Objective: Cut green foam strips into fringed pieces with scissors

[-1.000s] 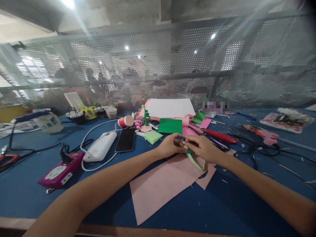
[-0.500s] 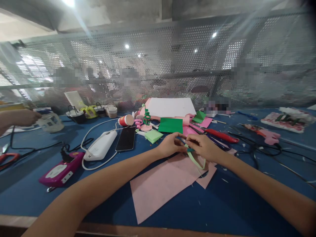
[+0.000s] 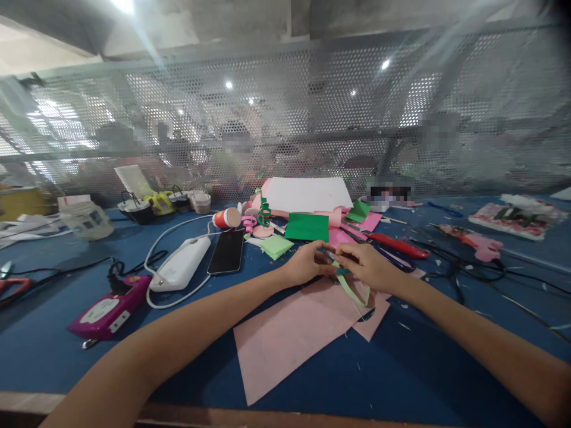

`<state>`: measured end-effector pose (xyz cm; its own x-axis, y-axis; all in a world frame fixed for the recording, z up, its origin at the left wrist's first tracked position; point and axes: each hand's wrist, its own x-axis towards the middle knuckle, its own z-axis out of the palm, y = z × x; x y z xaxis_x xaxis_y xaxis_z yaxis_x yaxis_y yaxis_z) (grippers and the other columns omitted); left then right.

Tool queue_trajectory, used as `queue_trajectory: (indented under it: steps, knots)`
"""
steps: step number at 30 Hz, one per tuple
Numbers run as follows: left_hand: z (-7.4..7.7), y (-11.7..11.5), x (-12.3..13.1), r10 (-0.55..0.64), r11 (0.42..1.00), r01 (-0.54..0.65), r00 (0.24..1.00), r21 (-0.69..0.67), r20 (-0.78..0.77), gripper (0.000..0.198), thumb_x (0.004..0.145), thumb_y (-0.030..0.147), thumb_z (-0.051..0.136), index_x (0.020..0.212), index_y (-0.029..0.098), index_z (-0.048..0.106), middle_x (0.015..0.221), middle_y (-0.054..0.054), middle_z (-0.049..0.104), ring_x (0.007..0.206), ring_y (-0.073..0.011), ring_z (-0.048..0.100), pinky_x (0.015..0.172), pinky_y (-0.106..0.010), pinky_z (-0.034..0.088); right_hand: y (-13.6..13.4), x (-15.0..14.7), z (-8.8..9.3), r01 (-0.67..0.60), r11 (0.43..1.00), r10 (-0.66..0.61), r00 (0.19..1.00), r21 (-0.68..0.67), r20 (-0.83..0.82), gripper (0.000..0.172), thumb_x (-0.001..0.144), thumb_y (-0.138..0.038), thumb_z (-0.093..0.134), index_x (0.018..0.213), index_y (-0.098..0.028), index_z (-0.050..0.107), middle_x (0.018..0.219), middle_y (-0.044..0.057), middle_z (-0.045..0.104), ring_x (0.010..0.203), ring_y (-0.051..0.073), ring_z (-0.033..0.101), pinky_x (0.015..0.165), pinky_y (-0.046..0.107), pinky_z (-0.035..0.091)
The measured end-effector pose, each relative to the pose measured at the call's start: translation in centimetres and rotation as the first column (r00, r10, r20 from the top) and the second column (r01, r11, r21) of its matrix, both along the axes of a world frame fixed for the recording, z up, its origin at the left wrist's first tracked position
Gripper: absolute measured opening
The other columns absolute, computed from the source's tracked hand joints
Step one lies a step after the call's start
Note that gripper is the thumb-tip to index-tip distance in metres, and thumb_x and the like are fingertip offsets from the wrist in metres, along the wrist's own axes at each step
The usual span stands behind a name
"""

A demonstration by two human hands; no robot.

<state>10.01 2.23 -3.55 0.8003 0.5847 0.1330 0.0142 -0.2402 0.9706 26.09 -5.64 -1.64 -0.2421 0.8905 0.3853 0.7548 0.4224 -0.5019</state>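
Observation:
My left hand (image 3: 308,262) and my right hand (image 3: 364,264) meet above a pale pink sheet (image 3: 285,342). Both are closed, with the fingertips pinching at a thin light green paper strip (image 3: 357,292). The strip curls down in a loop below my right hand. A small dark green piece (image 3: 341,271) shows between the hands; my fingers partly hide it. A cut-out pink scrap (image 3: 373,321) lies under the loop at the sheet's right end. Just beyond my hands are a dark green sheet (image 3: 307,227) and light green squares (image 3: 275,245).
Left of my hands lie a black phone (image 3: 226,252), a white power bank (image 3: 181,265) with a cable, and a magenta power strip (image 3: 110,306). A red-handled tool (image 3: 398,245) and black cables lie to the right. A perforated metal screen (image 3: 276,119) stands behind the table.
Another person's hand at the far left, by the plastic jar, has left the view. My own hands keep nearly the same pose on the strip.

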Motion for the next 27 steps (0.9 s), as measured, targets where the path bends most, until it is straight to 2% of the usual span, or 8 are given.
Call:
queue_trajectory:
  steps: [6, 10, 14, 18, 22, 27]
  knots:
    - [0.1, 0.0, 0.2, -0.02, 0.999, 0.021, 1.0, -0.033, 0.023, 0.043, 0.055, 0.034, 0.078, 0.085, 0.013, 0.054, 0.066, 0.001, 0.06, 0.061, -0.0108, 0.058, 0.063, -0.026, 0.046, 0.0, 0.0, 0.0, 0.001, 1.0, -0.001, 1.0, 0.0, -0.016, 0.025, 0.087, -0.032, 0.041, 0.068, -0.018, 0.046, 0.058, -0.002, 0.044, 0.053, 0.011, 0.037, 0.05, 0.025, 0.026]
    - [0.1, 0.0, 0.4, -0.024, 0.996, 0.027, 0.999, -0.082, 0.043, 0.04, 0.053, 0.035, 0.079, 0.077, 0.012, 0.056, 0.064, 0.002, 0.06, 0.06, -0.0104, 0.058, 0.062, -0.025, 0.045, 0.0, 0.2, 0.2, 0.005, 1.0, -0.004, 0.998, 0.011, -0.06, 0.031, 0.089, -0.042, 0.038, 0.069, -0.019, 0.043, 0.062, -0.002, 0.045, 0.055, 0.011, 0.04, 0.051, 0.025, 0.027]
    - [0.3, 0.0, 0.4, 0.066, 0.99, -0.051, 0.991, -0.129, 0.116, 0.04, 0.051, 0.039, 0.078, 0.074, 0.012, 0.057, 0.063, 0.003, 0.06, 0.059, -0.0099, 0.058, 0.061, -0.024, 0.045, -0.1, 0.5, 0.1, 0.057, 0.998, -0.058, 0.998, -0.017, -0.029, 0.036, 0.075, -0.053, 0.056, 0.074, -0.02, 0.042, 0.065, -0.002, 0.048, 0.058, 0.012, 0.043, 0.052, 0.024, 0.03]
    - [0.3, 0.2, 0.3, 0.15, 0.981, -0.128, 0.977, -0.143, 0.154, 0.041, 0.053, 0.044, 0.076, 0.07, 0.012, 0.056, 0.059, 0.003, 0.059, 0.055, -0.0084, 0.056, 0.058, -0.022, 0.043, -0.1, 0.4, 0.0, 0.124, 0.99, -0.127, 0.991, -0.069, -0.043, 0.045, 0.062, -0.051, 0.069, 0.079, -0.02, 0.042, 0.069, 0.001, 0.055, 0.059, 0.013, 0.049, 0.051, 0.025, 0.035]
    - [0.1, 0.6, 0.5, 0.224, 0.96, -0.179, 0.952, -0.215, 0.209, 0.045, 0.05, 0.045, 0.077, 0.074, 0.014, 0.055, 0.059, 0.004, 0.059, 0.056, -0.009, 0.057, 0.06, -0.023, 0.045, 0.0, 0.3, 0.0, 0.134, 0.971, -0.169, 0.97, -0.199, -0.173, 0.037, 0.069, -0.051, 0.063, 0.077, -0.019, 0.047, 0.066, 0.003, 0.062, 0.055, 0.014, 0.055, 0.048, 0.025, 0.037]
    - [-0.3, 1.0, 0.6, 0.249, 0.955, -0.202, 0.945, -0.219, 0.214, 0.041, 0.052, 0.041, 0.077, 0.074, 0.013, 0.055, 0.06, 0.004, 0.058, 0.054, -0.0077, 0.055, 0.058, -0.022, 0.043, -0.1, 0.3, 0.3, -0.012, 0.936, -0.072, 0.972, -0.353, -0.224, 0.038, 0.078, -0.051, 0.054, 0.061, -0.017, 0.052, 0.053, 0.005, 0.063, 0.041, 0.011, 0.053, 0.04, 0.023, 0.037]
